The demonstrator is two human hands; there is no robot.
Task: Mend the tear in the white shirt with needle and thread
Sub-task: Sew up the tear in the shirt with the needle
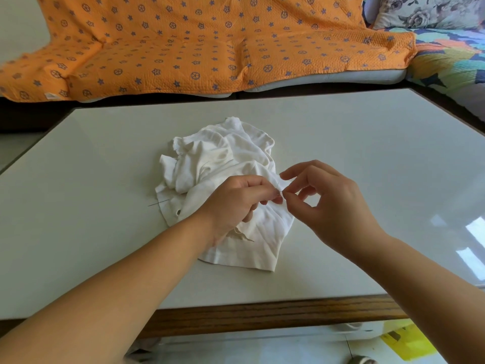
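Left hand (236, 203) pinches crumpled white cotton shirt (223, 158); right hand (328, 203) nips fine dark thread (278, 186) thumb-to-forefinger, rest splayed. Best drawn slowly, fabric held flat.

1. The scene is bright and evenly lit by soft daylight, and the colours look clean.
2. To the right of the shirt (231, 153), the glossy table (105, 166) carries white, window-shaped reflections, the strongest glare in view.
3. Shadows are faint and soft-edged. A pale one lies just under the shirt's near hem, and its folds are only lightly shaded.
4. Far beyond the shirt, the orange blanket (183, 48) bows and stretches with wide-angle distortion. The table's edges splay outward on both sides of the shirt.
5. Focus is crisp around the shirt, with no motion blur there.
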